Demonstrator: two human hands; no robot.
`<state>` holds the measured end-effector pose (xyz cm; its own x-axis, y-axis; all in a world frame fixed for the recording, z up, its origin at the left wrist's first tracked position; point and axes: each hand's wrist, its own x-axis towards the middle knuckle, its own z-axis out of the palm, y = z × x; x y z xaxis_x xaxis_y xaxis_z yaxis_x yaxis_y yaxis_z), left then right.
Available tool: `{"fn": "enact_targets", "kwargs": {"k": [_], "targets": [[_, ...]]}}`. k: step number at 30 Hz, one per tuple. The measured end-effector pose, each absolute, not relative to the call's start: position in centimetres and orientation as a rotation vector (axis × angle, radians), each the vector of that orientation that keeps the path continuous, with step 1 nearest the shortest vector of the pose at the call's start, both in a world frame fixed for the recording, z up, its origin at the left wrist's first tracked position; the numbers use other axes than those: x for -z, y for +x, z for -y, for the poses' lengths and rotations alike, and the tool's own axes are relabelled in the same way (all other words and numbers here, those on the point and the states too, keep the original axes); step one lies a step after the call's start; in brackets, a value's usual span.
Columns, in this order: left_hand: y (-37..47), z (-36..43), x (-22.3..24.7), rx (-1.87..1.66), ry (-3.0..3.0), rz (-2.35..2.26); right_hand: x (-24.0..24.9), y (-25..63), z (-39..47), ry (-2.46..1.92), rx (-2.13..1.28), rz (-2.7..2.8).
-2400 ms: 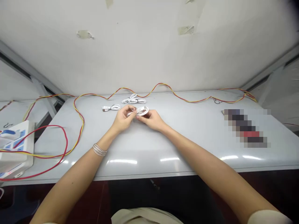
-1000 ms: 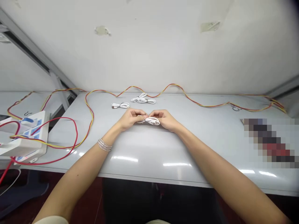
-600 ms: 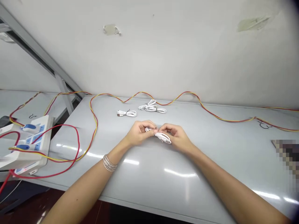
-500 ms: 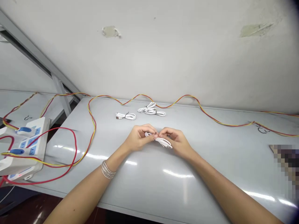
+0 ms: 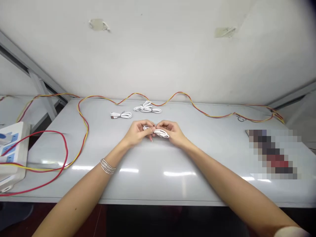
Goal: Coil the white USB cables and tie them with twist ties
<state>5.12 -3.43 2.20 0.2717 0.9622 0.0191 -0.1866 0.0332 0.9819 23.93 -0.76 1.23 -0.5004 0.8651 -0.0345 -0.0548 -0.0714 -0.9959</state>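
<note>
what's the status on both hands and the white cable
Left hand: grip closed on coiled white cable bundle. Right hand at its dark tie, grip unclear. Lone bundle, overlapping pair beyond, not blocking.

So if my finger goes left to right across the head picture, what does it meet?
Power strip → bracelet → left hand → right hand → blurred-out thing.

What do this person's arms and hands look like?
The left hand has no glove, but a silvery bracelet of thin strands circles its wrist. The right hand is gloveless too. A pale sleeve shows at the bottom of the right arm.
</note>
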Motion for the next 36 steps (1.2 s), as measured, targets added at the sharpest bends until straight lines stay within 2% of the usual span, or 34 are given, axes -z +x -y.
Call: {"fn": "enact_targets", "kwargs": {"k": [13, 36], "targets": [[6.3, 3.5, -1.4, -1.252, 1.123, -0.883, -1.9, 24.1, 0.8, -0.905, -1.665, 1.46], [6.2, 3.5, -1.6, -1.187, 1.142, -0.931, -1.2, 24.4, 0.8, -0.887, -1.679, 1.429]]}}
